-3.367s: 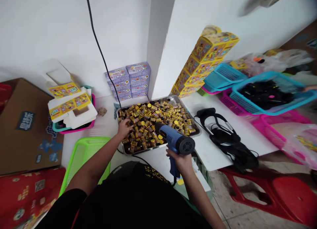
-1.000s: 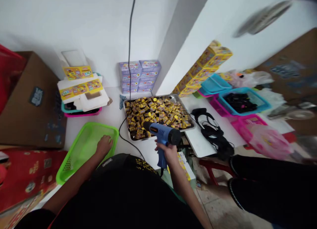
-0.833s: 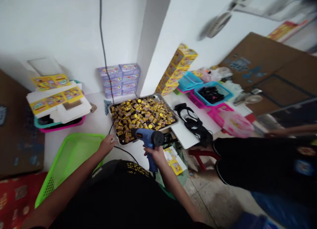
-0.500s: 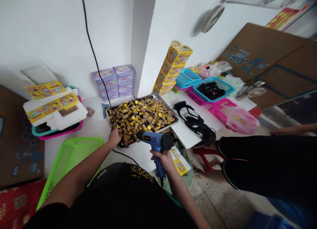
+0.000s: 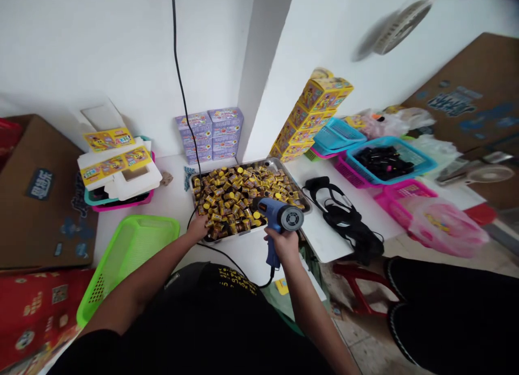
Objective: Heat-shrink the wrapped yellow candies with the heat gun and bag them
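My right hand (image 5: 287, 245) is wrapped round the handle of a blue heat gun (image 5: 274, 212). Its dark nozzle points left over a metal tray (image 5: 235, 238). Small yellow-and-brown bottles (image 5: 233, 196) fill the tray in a loose heap, some with yellow caps and some showing black ends. At the tray's front left corner, my left hand (image 5: 198, 228) is closed on the rim, its fingertips largely hidden. A black cord (image 5: 180, 77) hangs down the wall and passes close by that hand; cord also leads from the gun's handle.
A green basket (image 5: 138, 239) lies left of the tray. Purple boxes (image 5: 211, 137) and stacked yellow boxes (image 5: 310, 118) stand behind. Right are black straps (image 5: 340, 215) and a blue basket (image 5: 430, 161) of dark items. Another person's black-clothed leg (image 5: 450, 304) is near.
The view has swung left, so most things appear farther right. The heat gun's rear now faces me more. Both hands keep their places at the tray corner and the gun.
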`<state>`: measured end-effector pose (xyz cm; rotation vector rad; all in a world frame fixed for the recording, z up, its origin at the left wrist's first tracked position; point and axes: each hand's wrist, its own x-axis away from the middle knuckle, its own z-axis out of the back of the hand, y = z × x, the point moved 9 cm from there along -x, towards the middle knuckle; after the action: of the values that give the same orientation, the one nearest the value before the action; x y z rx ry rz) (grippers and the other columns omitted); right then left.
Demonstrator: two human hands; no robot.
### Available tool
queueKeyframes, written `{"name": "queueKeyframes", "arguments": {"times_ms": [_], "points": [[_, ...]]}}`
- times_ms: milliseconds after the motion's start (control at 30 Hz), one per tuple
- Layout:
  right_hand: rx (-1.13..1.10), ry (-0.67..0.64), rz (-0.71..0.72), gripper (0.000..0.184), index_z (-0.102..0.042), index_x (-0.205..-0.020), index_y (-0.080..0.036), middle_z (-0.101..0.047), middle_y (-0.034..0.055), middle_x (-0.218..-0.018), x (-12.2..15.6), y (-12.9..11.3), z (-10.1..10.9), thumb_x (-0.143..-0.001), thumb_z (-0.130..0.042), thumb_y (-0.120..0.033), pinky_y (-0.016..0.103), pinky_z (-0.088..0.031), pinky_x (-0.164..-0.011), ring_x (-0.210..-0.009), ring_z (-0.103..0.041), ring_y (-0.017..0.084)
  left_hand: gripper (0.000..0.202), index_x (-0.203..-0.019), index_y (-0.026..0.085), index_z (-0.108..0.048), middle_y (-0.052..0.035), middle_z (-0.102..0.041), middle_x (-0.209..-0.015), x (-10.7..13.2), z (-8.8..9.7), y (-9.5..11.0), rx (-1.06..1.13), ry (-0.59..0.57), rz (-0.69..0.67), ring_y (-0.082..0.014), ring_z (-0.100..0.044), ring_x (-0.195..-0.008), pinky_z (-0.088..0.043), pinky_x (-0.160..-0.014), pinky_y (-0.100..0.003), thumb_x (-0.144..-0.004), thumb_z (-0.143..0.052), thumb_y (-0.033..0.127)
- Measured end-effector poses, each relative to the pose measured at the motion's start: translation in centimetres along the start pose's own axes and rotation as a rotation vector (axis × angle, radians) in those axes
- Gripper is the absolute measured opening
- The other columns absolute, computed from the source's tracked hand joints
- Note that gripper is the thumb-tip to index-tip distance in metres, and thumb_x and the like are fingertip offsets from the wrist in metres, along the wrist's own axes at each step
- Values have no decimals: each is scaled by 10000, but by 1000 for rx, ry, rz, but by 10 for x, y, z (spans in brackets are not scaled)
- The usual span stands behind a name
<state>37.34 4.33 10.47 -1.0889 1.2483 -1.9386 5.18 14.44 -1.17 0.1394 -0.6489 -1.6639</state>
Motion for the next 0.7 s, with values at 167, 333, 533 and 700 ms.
{"name": "queueKeyframes", "arguments": {"times_ms": [167, 333, 533, 700], "points": [[1, -109, -6, 348, -672, -720, -150, -665, 64, -521, 0, -1, -17, -516, -787, -407, 302, -494, -451, -448, -614, 207, 106, -846, 195, -613, -36, -704, -927, 11, -5, -6, 116, 74, 20, -181, -648, -881, -511, -832, -291, -820, -698, 137], [-85, -320, -16, 359, -715, -750, -140, -711, 73, -640, 29, -2, -52, -513, -820, -389, 313, -529, -481, -506, -648, 210, 118, -946, 186, -671, -38, -714, -952, -4, 1, 0, 286, 191, -39, -160, -648, -845, -532, -827, -287, -834, -705, 172], [-76, -136, 83, 335, -664, -694, -183, -711, 68, -666, 35, -4, -40, -500, -834, -398, 354, -570, -546, -544, -648, 216, 237, -1116, 173, -702, -81, -718, -1088, -44, 34, 21, 388, 251, -136, -200, -671, -960, -538, -926, -337, -882, -702, 209], [-93, -182, 79, 363, -676, -740, -158, -726, 82, -708, 35, 0, -36, -505, -853, -371, 356, -580, -552, -548, -655, 216, 434, -1328, 146, -617, -177, -625, -1364, -62, 56, 14, 71, 305, -7, -304, -525, -1346, -377, -1179, -454, -905, -689, 212]]}}
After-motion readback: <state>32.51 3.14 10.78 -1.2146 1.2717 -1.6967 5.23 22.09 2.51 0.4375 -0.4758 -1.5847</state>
